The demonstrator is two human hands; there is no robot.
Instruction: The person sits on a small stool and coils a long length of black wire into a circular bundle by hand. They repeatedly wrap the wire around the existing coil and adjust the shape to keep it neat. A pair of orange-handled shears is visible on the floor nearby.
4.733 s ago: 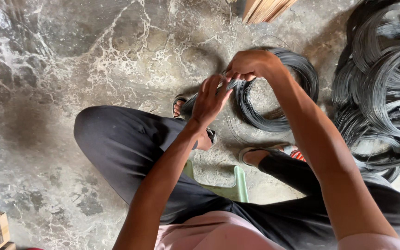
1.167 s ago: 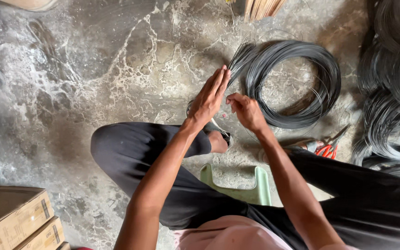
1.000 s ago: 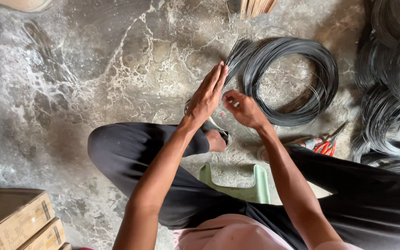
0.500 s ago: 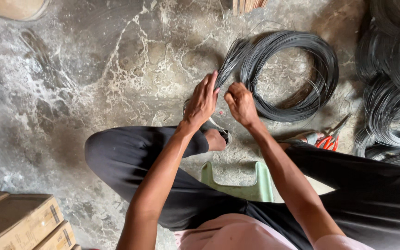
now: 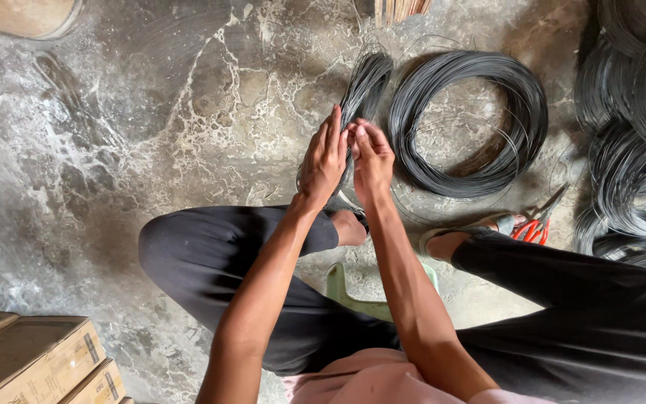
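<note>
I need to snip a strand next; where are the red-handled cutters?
The cutters lie on the floor at the right of the head view, beside the person's sandalled foot, just below the big wire coil.

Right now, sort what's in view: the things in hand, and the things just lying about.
In hand: left hand, right hand, wire bundle.

Lying about: wire coil, stacked coils, red-handled cutters, cardboard boxes, green stool.

A slim bundle of dark grey wire (image 5: 364, 86) stands tilted above the floor, its strands fanning upward.
</note>
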